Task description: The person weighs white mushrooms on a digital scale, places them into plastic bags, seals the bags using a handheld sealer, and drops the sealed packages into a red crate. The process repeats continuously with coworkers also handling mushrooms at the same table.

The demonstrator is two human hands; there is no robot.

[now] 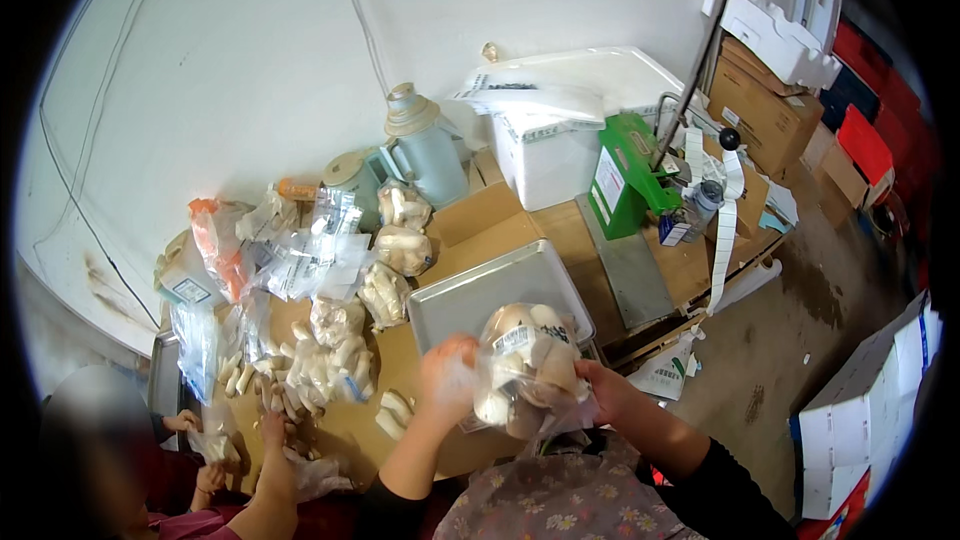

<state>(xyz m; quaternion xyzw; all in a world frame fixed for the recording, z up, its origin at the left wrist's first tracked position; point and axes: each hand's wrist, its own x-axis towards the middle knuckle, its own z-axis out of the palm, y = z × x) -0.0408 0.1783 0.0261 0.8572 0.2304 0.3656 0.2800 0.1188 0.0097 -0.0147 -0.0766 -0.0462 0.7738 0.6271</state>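
Note:
A clear plastic bag packed with thick, pale-stemmed mushrooms [534, 364] is held up in front of me. My left hand [450, 379] grips its left side, with some loose plastic film over the fingers. On the opposite side, my right hand [606, 392] pinches the film. The bag bears a printed label and dark writing. Behind it, and partly hidden by it, lies a shallow metal tray [484, 285] on the table. Two or so loose mushrooms [394, 414] rest on the brown tabletop left of my left hand.
Filled mushroom bags [384, 294] and loose mushrooms [281, 386] spread leftward, where co-workers' hands [274, 427] handle them. Beyond the tray stand a thermos flask [427, 154], a white foam box [544, 157] and a green machine [619, 184]. White cartons [847, 420] are stacked at right.

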